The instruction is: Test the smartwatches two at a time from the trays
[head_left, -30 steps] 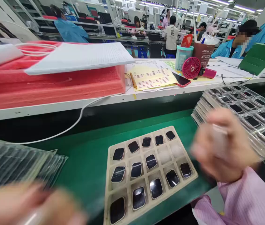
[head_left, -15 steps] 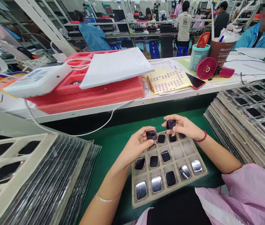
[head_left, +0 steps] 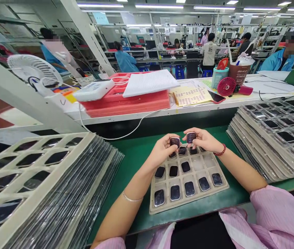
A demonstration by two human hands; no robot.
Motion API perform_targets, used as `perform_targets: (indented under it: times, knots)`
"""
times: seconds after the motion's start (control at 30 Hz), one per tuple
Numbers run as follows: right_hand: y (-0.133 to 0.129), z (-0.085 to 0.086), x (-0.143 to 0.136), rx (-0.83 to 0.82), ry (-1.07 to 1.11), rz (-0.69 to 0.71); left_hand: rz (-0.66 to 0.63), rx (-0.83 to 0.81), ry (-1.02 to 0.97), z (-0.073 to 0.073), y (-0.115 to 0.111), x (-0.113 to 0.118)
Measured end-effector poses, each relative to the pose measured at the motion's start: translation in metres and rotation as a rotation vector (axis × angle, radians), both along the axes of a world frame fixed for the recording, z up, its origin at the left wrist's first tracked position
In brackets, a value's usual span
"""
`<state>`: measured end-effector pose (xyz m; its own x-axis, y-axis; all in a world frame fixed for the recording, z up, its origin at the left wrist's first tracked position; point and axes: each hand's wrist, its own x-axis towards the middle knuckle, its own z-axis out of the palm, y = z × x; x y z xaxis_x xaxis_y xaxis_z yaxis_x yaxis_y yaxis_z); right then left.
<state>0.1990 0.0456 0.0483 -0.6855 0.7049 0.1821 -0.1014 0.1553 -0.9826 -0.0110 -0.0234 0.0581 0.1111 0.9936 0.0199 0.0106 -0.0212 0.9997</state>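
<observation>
My left hand (head_left: 165, 148) is closed on a smartwatch body (head_left: 175, 142) with a dark, rounded-square screen, pinched between thumb and fingers. In my right hand (head_left: 203, 139) is a second smartwatch body (head_left: 191, 137) of the same kind, its screen lit with small marks. Both are held side by side, slightly apart, above the far edge of a beige compartment tray (head_left: 188, 204). Several more watch bodies (head_left: 189, 188) lie in that tray's pockets, one per pocket. Two pockets in its middle row, toward the right, hold nothing. My hands partly hide the back row.
Tall stacks of trays with watch bodies stand at left (head_left: 89, 173) and right (head_left: 263, 152) on the green mat (head_left: 133, 152). Behind, a white shelf carries red foam trays (head_left: 136, 105), a notebook (head_left: 150, 83), a phone (head_left: 216, 97) and a pink fan (head_left: 226, 86). Co-workers sit farther back.
The camera view has tilted up and turned left. Both watch bodies remain in my hands, now a little closer together, and small marks show on their screens.
</observation>
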Motion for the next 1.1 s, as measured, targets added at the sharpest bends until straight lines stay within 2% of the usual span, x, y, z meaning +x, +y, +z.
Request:
perform_targets:
  times: [0.17, 0.37, 0.63, 0.77, 0.9, 1.03, 1.1]
  knots:
    - [0.001, -0.002, 0.003, -0.008, 0.027, 0.011, -0.032, -0.054, -0.126, 0.001, 0.002, -0.002]
    - [0.008, 0.005, 0.012, -0.178, 0.079, 0.091, -0.079, -0.165, -0.284, 0.0, 0.004, -0.009]
    - [0.006, 0.002, 0.008, -0.295, 0.172, 0.15, -0.11, -0.127, -0.352, -0.004, 0.001, -0.009]
    - [0.002, 0.004, 0.009, -0.279, 0.168, 0.144, -0.139, -0.104, -0.359, -0.001, 0.001, -0.004]
    - [0.002, 0.012, 0.014, -0.23, 0.128, 0.069, -0.162, -0.079, -0.372, 0.005, 0.005, 0.002]
    - [-0.004, 0.019, 0.023, -0.158, 0.025, -0.003, -0.207, -0.056, -0.387, 0.005, 0.006, 0.008]
    - [-0.006, 0.016, 0.033, -0.075, -0.057, -0.037, -0.246, -0.044, -0.401, 0.003, 0.007, 0.009]
